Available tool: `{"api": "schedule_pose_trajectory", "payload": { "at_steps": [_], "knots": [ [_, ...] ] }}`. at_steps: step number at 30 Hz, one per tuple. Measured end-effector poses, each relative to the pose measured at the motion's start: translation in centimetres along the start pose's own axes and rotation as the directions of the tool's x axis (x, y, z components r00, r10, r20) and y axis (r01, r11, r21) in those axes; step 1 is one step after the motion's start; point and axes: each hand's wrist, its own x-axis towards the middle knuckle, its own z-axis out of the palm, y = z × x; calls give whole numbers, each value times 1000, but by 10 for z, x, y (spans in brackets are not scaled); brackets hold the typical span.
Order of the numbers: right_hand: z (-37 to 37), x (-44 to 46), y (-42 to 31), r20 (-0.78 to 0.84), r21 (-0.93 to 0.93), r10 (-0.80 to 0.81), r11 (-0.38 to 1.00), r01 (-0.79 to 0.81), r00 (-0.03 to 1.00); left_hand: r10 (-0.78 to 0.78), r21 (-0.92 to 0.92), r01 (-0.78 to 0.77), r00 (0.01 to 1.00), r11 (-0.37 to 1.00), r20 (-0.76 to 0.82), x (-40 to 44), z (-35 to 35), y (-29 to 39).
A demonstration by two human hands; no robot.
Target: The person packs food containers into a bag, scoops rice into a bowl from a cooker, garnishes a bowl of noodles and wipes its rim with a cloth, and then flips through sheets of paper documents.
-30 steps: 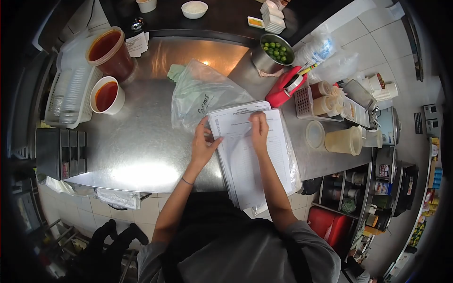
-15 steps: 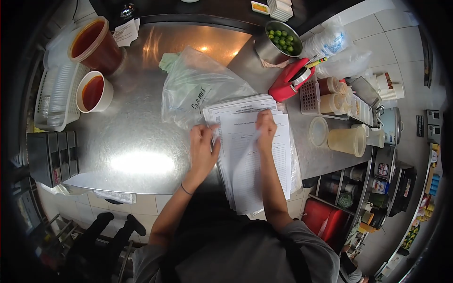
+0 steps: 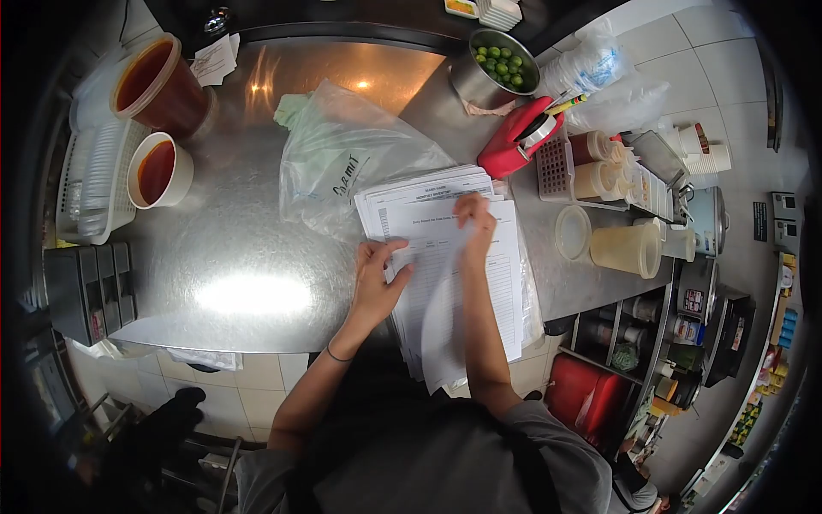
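Note:
A stack of printed papers [image 3: 492,283] lies on the steel counter [image 3: 231,223], its top form headed "Monthly Inventory". My left hand [image 3: 377,274] rests at the stack's left edge, thumb and fingers apart, with nothing held in it. Over the upper right of the sheets is my right hand [image 3: 476,224], its fingers curled on a sheet that bends up and curves beneath the wrist. Behind the stack lies a clear plastic bag [image 3: 342,146] with black handwriting on it.
Red sauce fills a large tub [image 3: 158,90] and a paper cup [image 3: 160,171] at the left. A pot of green limes [image 3: 494,73], a red dispenser [image 3: 520,139] and a yellowish container [image 3: 627,250] are at the right. A person's dark-clothed leg shows at lower left.
The view has shifted slightly. My left hand has moved onto the stack's edge, and the sheet under my right hand is lifted and curled more than before.

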Motion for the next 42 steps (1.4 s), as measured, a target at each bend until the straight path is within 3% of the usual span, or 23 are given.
{"api": "schedule_pose_trajectory", "payload": {
  "at_steps": [1,2,3,5,6,10,14,15,16,19,20,21,22,24,26,28,31,34,36,38,39,41,42],
  "knots": [
    [8,0,2,1,4,1,1000,-1,1000,-74,-92,71,997,993,-34,0,-1,2],
    [19,2,5,72,-302,-122,943,138,990,-151,-184,137,987,973,-62,0,-2,3],
    [28,4,7,178,-564,-215,778,279,960,-153,-180,139,986,974,-67,2,-4,-1],
    [41,10,11,199,-549,-160,799,245,967,-139,-231,75,951,970,-276,12,-10,-18],
    [49,14,11,211,-539,-158,804,250,965,-122,-151,78,943,985,-310,20,-17,-23],
    [69,17,4,321,-586,-274,695,418,907,34,14,-32,965,999,-261,36,-35,-36],
    [65,19,4,478,-525,-298,657,541,826,58,61,-48,984,997,-169,27,-41,-23],
    [64,20,5,483,-522,-295,658,542,824,-27,-42,19,981,999,-194,26,-38,-17],
    [63,21,6,452,-484,-261,731,481,853,-111,-148,81,971,986,-210,25,-37,-15],
    [53,21,16,379,-378,-204,856,352,903,-80,-116,58,977,992,-200,24,-39,-18],
    [49,19,15,256,-82,-137,983,163,957,-83,-118,60,976,991,-202,23,-39,-19],
    [46,19,15,159,245,-23,969,-17,987,-22,-18,19,982,1000,-190,20,-38,-19],
    [43,22,15,161,243,-22,970,-18,987,40,84,-26,985,996,-170,19,-37,-19],
    [40,30,12,112,530,-21,847,-42,993,-13,24,18,981,1000,-196,22,-36,-14],
    [37,32,16,123,548,-18,835,-53,992,-67,-40,60,974,997,-216,26,-34,-16],
    [32,35,20,134,565,-13,822,-66,991,21,105,2,976,994,-216,33,-34,-25],
    [34,35,18,137,609,-17,790,-71,990,20,174,18,976,985,-215,44,-35,-24],
    [40,29,11,148,556,-6,828,-78,989,108,158,-72,966,985,-234,47,-31,-22],
    [48,20,8,156,9,-23,1000,22,988,169,130,-150,974,980,-152,40,-27,-4],
    [57,19,6,230,-70,-83,992,102,970,280,110,-272,958,956,-65,34,-25,14],
    [58,18,6,306,-147,-134,972,185,943,280,111,-272,958,956,-63,34,-27,13],
    [48,20,11,304,-150,-94,978,145,948,68,-90,-68,998,994,-1,33,-32,8],
    [42,21,11,236,-28,-34,999,41,971,12,-92,-17,998,996,-54,36,-33,-2]
  ]
}}
